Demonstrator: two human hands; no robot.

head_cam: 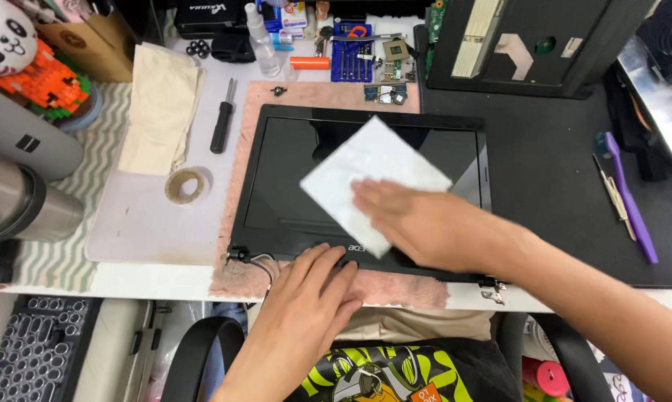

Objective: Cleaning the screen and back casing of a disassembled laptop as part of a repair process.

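Our right hand [425, 223] flat, pressing white cloth [366, 179] on laptop screen panel [291, 171]; left hand [314, 290] open, steadying near-edge bezel. We judge light, even strokes best.

Left hand [306, 298] lies flat, palm down, fingers spread slightly and pointing up and to the right, forearm rising from the bottom edge. Right hand [418, 219] is flat too, palm down, fingers together and stretched leftward. Its bare forearm runs in from the lower right corner, crossing above the left hand. Hands are near, not touching.
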